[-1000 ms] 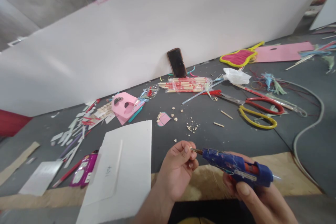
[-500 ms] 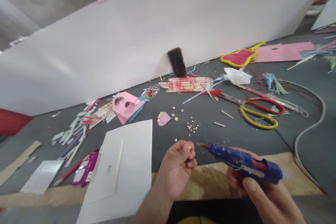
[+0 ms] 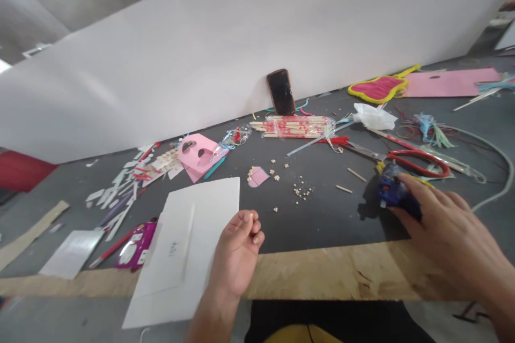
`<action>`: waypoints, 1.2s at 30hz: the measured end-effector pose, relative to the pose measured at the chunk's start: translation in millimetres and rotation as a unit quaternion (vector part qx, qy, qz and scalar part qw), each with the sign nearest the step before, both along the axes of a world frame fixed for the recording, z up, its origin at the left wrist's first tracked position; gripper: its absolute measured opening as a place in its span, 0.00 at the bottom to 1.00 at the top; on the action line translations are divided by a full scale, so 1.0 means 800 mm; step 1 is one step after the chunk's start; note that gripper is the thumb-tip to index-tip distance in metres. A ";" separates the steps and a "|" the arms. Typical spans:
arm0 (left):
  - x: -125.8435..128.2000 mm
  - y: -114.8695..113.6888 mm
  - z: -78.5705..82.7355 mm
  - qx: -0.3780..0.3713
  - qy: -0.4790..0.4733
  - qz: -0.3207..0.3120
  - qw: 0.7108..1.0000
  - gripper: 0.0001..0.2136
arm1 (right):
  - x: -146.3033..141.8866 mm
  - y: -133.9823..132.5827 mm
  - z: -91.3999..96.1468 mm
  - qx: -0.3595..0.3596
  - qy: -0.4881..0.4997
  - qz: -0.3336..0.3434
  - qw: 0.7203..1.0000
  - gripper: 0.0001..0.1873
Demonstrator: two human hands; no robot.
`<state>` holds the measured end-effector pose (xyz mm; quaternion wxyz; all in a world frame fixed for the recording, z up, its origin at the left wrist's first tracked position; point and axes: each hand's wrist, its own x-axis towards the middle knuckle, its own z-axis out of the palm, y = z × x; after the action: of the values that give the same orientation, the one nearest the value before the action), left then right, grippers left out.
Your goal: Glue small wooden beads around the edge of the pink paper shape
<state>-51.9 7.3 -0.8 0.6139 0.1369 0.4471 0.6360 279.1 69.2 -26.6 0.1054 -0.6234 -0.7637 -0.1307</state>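
Blue glue gun (image 3: 396, 193) is sitting in the right hand (image 3: 448, 220), fingers wrapping it, beside the scissors (image 3: 367, 151); bare tabletop (image 3: 314, 228) is stretching leftward. Over the brown near edge (image 3: 317, 273), the left hand (image 3: 239, 246) is pinching (fingertips together) a tiny pale piece (image 3: 252, 216). Since a second ago, the gun's swinging away rightward!

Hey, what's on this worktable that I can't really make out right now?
In the head view:
- Tiny pale bit in the left hand: too small, partly covered by the fingers.
- Scissors' yellow handle: mostly hidden behind the blue glue gun and right hand.
- Writing on the white board: too small and blurred.
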 end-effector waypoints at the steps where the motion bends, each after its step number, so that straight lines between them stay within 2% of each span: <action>1: 0.000 -0.002 -0.001 -0.003 -0.005 0.002 1.000 0.07 | 0.003 0.000 0.000 0.007 -0.011 0.005 1.000 0.27; 4: 0.000 -0.005 -0.003 -0.007 -0.017 0.006 1.000 0.08 | -0.007 -0.009 0.013 0.080 -0.001 0.028 0.996 0.21; 5: 0.000 -0.005 -0.003 -0.008 -0.021 0.009 1.000 0.08 | -0.018 -0.014 0.019 0.109 0.025 0.038 0.993 0.19; 7: 0.000 -0.006 -0.004 -0.009 -0.030 0.017 0.999 0.07 | -0.051 -0.021 0.030 0.119 0.107 0.087 0.983 0.15; 9: 0.000 -0.006 -0.006 -0.013 -0.039 0.025 0.999 0.06 | -0.094 -0.024 0.034 0.069 0.184 0.162 0.967 0.11; 12: 0.003 -0.007 -0.007 -0.018 -0.052 0.028 0.998 0.06 | -0.160 -0.019 0.028 -0.076 0.195 0.239 0.948 0.08; 14: 0.005 -0.010 -0.007 -0.017 -0.062 0.027 0.998 0.05 | -0.193 -0.010 0.021 -0.142 0.163 0.230 0.949 0.06; 17: 0.005 -0.014 -0.008 -0.015 -0.082 0.022 0.996 0.05 | -0.223 0.002 0.014 -0.160 0.138 0.208 0.955 0.04; 22: 0.001 -0.019 -0.012 -0.014 -0.101 0.017 0.995 0.07 | -0.238 0.009 0.006 -0.149 0.120 0.206 0.960 0.04; 31: 0.000 -0.020 -0.015 -0.019 -0.110 0.016 0.994 0.08 | -0.243 0.010 -0.003 -0.118 0.144 0.241 0.953 0.11; 36: 0.003 -0.019 -0.014 -0.011 -0.107 0.002 0.994 0.07 | -0.233 0.003 0.013 -0.113 0.198 0.287 0.930 0.09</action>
<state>-49.8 -7.7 -12.3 0.6584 0.0599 0.3860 0.6434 92.8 71.4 -16.4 0.2165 -0.3986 -0.8833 0.1182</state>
